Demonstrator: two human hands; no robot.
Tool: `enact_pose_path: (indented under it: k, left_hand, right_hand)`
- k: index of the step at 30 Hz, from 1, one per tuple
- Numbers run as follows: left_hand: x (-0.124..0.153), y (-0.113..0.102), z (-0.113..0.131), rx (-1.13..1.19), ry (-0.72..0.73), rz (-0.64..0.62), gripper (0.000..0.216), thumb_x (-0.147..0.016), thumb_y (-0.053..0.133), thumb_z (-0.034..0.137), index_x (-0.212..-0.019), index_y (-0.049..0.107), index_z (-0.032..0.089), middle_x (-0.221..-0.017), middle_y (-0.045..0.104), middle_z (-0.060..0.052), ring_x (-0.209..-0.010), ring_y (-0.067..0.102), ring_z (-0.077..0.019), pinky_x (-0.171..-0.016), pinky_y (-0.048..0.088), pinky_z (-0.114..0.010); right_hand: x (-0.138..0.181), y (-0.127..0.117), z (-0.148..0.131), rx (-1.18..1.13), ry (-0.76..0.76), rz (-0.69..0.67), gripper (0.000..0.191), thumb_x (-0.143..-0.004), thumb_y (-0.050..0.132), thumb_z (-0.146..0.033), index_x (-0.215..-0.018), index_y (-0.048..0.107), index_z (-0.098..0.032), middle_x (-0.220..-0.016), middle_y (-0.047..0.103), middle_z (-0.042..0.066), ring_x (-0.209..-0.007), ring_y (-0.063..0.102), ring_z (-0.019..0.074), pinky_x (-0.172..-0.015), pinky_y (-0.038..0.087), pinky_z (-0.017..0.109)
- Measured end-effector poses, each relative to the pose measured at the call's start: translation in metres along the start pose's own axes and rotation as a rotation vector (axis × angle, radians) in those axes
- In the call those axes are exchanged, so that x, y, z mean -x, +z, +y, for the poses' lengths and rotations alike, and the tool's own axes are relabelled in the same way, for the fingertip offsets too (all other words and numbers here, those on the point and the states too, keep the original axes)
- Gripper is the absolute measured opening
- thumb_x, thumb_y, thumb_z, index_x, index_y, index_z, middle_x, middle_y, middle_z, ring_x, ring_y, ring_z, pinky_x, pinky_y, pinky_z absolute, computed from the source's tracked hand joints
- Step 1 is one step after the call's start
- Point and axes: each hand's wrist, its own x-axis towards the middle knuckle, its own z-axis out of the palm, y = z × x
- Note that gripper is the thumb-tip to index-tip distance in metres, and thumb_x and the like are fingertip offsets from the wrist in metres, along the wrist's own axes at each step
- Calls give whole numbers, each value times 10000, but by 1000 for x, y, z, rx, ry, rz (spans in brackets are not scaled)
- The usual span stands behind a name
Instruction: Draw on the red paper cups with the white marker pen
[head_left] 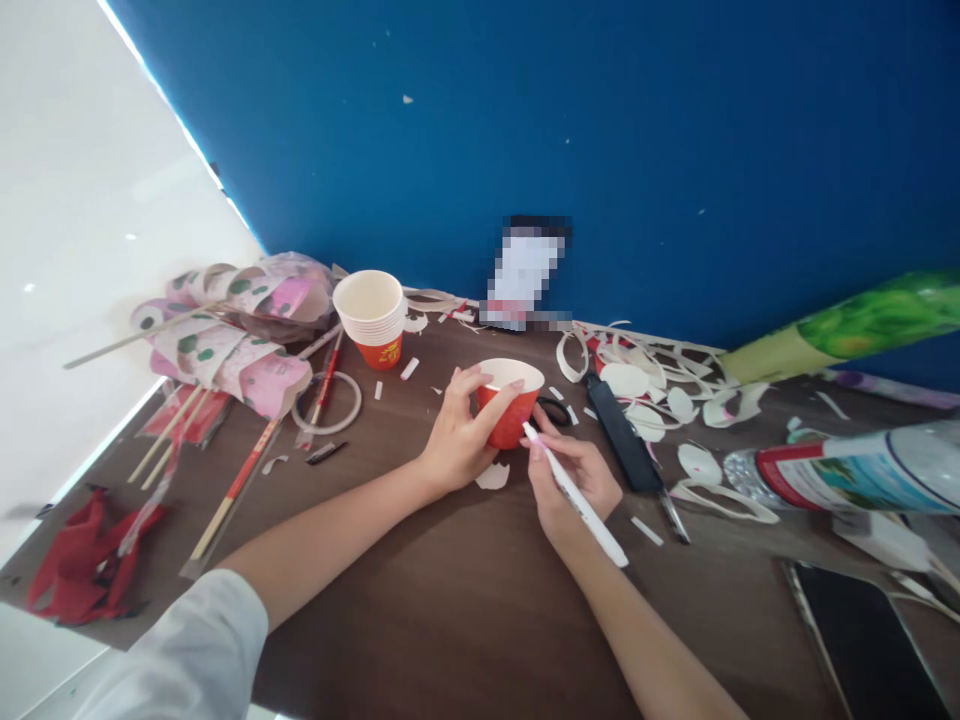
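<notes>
A red paper cup (511, 400) with a white inside stands on the dark brown table (420, 590). My left hand (459, 432) is wrapped round its left side, fingers on the rim. My right hand (571, 482) pinches a white pen (577, 495), whose tip touches the cup's lower right wall. A small white paper scrap (493, 476) lies just in front of the cup.
A stack of paper cups (373, 318) stands behind. Patterned paper windmills (225, 340), chopsticks (232, 490) and red cloth (82, 565) lie left. A black knife (624, 440), paper offcuts (660, 385), a lying bottle (847, 470), a green roll (847, 330) and a phone (862, 630) lie right.
</notes>
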Motion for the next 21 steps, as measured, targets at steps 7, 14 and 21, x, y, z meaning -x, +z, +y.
enact_pose_path:
  k: [7,14,21]
  left_hand:
    - [-1,0,1,9,6,28,624,-848,577,233,-1409,307,277,-1230,352,-98,-1257,410,-300,-1091,354,-571]
    - [-1,0,1,1,1,25,640,-846,557,208,-1421,290,299,-1221,357,-86,-1263,402,-284,-1093,361,-559]
    - [0,1,-1,-19,14,23,640,-843,567,220,-1420,298,283,-1230,355,-90,-1269,392,-277,-1104,357,-541]
  right_hand:
    - [4,0,3,13,-5,-36,128,-750,703,-216,-876,699,-191,-1104,723,114,-1038,690,283,-850,613,389]
    - [5,1,6,9,-13,-31,160,-738,705,-173,-898,703,-180,-1151,699,132,-1044,687,283,-850,608,389]
    - [3,1,0,12,-17,-24,131,-748,693,-159,-876,691,-187,-1081,729,124,-1036,691,283,-853,606,394]
